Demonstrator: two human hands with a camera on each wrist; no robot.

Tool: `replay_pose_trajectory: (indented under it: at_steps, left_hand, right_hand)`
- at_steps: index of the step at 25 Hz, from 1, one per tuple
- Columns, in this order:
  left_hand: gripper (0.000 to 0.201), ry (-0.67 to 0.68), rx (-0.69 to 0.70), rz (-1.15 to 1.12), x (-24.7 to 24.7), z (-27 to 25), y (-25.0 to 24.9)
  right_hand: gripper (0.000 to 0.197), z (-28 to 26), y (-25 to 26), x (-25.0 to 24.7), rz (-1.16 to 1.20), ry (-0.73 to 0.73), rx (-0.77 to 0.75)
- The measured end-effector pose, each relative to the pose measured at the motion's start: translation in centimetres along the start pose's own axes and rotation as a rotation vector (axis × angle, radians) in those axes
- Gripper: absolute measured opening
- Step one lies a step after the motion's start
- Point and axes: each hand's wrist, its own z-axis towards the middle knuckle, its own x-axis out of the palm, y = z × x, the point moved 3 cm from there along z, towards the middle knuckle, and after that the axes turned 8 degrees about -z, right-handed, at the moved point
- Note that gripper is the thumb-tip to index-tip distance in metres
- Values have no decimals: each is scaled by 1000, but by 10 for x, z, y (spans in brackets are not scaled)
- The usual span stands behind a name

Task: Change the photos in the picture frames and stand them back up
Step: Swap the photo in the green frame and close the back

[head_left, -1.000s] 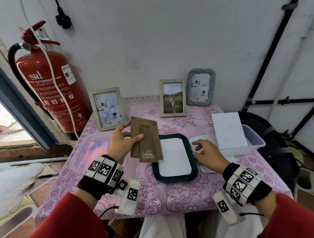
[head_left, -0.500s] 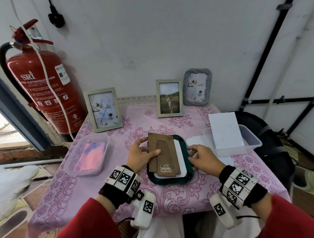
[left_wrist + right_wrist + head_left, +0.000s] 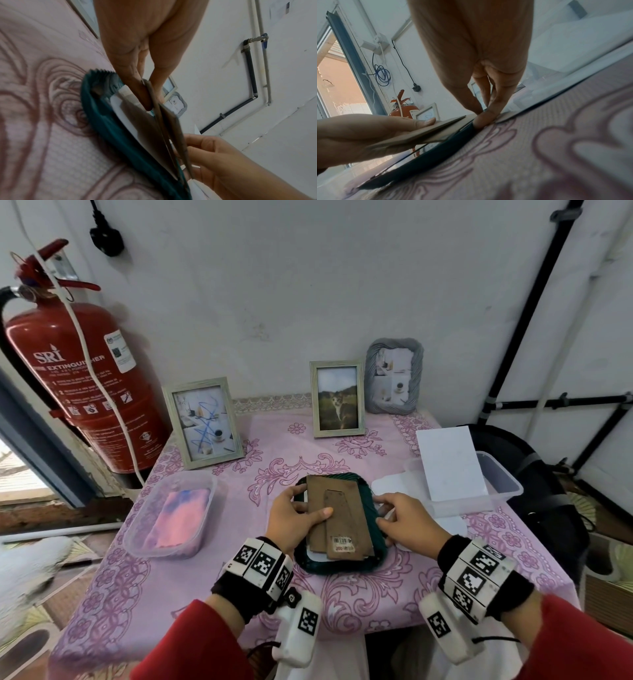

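Note:
A dark green picture frame (image 3: 337,565) lies face down on the pink tablecloth (image 3: 274,460), with a white photo back showing inside it. A brown backing board (image 3: 342,508) with its stand flap lies tilted over the opening. My left hand (image 3: 311,508) pinches the board's left edge, thumb on top and fingers underneath; the left wrist view shows this hand (image 3: 150,97) on the board (image 3: 171,129) above the frame (image 3: 109,129). My right hand (image 3: 382,511) grips the frame's right rim. In the right wrist view its fingertips (image 3: 485,116) press where board (image 3: 423,134) meets frame (image 3: 436,151).
Three frames stand at the back: a pale one (image 3: 202,422), a cat photo (image 3: 337,398) and a grey one (image 3: 394,374). A tub with pink contents (image 3: 171,515) sits left. A clear tub (image 3: 500,484) holding white sheets (image 3: 448,470) sits right. A fire extinguisher (image 3: 78,378) stands far left.
My left hand carried the backing board from the left down onto the green frame, covering the white photo back. My right hand shifted onto the frame's right rim.

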Motion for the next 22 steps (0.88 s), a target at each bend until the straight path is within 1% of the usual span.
replay_pose_trajectory:
  at_steps: [4, 8, 11, 14, 16, 19, 22]
  left_hand:
    - [69, -12, 69, 128, -2, 1, -1]
    - [65, -35, 145, 358, -4, -1, -4]
    - [62, -89, 182, 562, -9, -2, -4]
    - [53, -127, 167, 587, -17, 0, -2]
    - [46, -129, 139, 641, -21, 3, 0]
    - [37, -69, 116, 699, -23, 5, 5]
    - [34, -22, 127, 616, -23, 6, 8]
  right_hand:
    - [46, 0, -1, 0, 4, -1, 0]
    - [46, 0, 0, 0, -11, -8, -13]
    - [45, -1, 0, -1, -16, -11, -9]
    - [46, -1, 2, -2, -92, -41, -41]
    - [44, -1, 5, -2, -146, -68, -78]
    - [45, 2, 7, 0, -203, -43, -85]
    - [50, 4, 8, 2, -259, -2, -85]
